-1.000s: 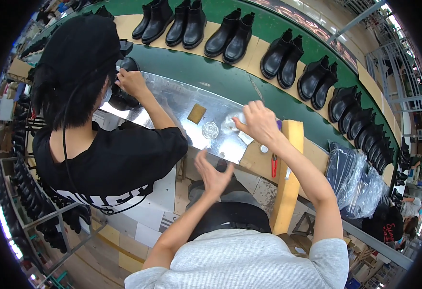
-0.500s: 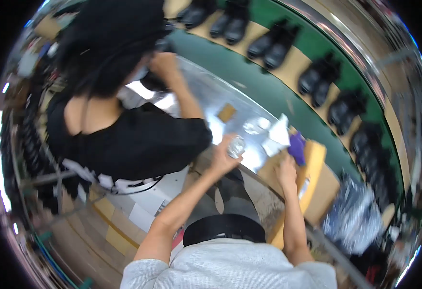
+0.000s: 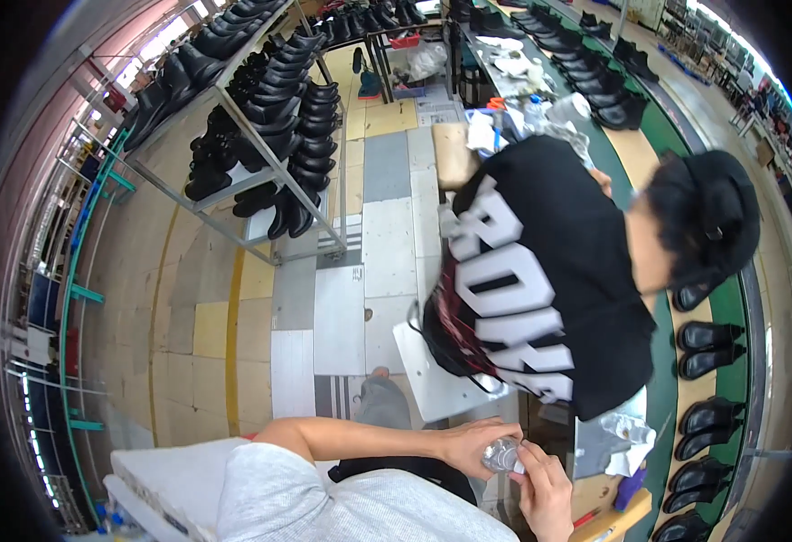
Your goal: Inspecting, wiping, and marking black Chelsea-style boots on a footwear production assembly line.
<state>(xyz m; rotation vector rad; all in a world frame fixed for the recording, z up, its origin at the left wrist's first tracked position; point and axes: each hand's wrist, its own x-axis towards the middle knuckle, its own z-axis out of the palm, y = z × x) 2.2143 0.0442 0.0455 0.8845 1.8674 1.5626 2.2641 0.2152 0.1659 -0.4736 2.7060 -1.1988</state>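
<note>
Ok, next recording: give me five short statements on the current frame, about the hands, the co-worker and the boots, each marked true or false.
1. The left hand holds a clear container. True.
2. The right hand rests on the purple item. False: its fingers are at the container, and the purple item lies apart, further right.
3. The co-worker wears a black top with large white print. True.
4. The boots on the metal rack are bright red. False: they are black.
5. The co-worker is bareheaded. False: a dark cap is on the head.
</note>
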